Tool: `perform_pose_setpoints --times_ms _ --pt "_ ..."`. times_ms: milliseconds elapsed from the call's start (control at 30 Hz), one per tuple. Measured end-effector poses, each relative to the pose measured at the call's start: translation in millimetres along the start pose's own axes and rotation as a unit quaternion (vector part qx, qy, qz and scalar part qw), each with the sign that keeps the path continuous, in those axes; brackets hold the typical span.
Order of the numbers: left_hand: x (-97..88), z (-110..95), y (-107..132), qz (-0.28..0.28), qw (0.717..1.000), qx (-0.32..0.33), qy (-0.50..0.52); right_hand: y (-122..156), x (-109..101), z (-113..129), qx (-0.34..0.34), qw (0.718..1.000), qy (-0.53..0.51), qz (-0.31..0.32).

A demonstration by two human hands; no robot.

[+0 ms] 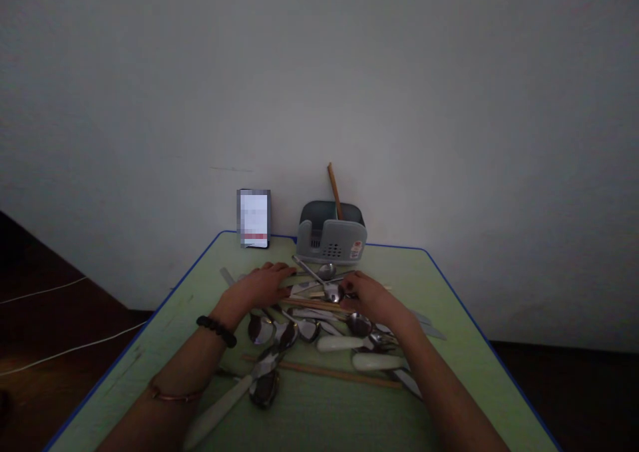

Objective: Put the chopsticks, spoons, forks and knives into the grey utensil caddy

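Note:
My left hand (264,285) lies palm down over the far left of a spread of cutlery, fingers stretched out toward the middle. Opposite it, my right hand (369,297) has its fingers bent together beside the bowl of a metal spoon (333,293); what they pinch, if anything, is hidden. Another spoon (327,270) lies just behind. Between the forearms are wooden chopsticks (339,373), several metal spoons (260,330), a fork with a white handle (339,343), and a white-handled piece (219,412) crossing a spoon near the front.
A grey cutlery holder (344,242) stands at the table's back edge with a brown wooden stick (335,189) upright in it. To its left a lit phone (254,219) leans against the wall (319,92). Blue edging borders the green table (164,352). Knife blades (430,329) lie right of my right wrist.

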State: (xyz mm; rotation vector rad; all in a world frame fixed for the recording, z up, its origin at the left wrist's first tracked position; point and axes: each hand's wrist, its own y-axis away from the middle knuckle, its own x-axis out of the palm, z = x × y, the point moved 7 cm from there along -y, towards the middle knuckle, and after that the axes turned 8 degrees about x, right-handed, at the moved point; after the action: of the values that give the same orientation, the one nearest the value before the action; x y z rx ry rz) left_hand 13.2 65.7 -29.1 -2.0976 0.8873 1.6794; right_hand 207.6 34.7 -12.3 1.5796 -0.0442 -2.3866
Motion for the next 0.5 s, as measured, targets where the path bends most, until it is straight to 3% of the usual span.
perform_pose_setpoints --times_ms 267,500 --pt "-7.6 -4.6 1.7 0.019 1.000 -0.001 -0.001 -0.9 1.3 0.9 0.006 1.000 -0.002 0.013" --pt "-1.5 3.5 0.8 0.033 0.999 -0.030 -0.003 -0.3 1.9 1.1 0.006 0.999 0.020 0.029"
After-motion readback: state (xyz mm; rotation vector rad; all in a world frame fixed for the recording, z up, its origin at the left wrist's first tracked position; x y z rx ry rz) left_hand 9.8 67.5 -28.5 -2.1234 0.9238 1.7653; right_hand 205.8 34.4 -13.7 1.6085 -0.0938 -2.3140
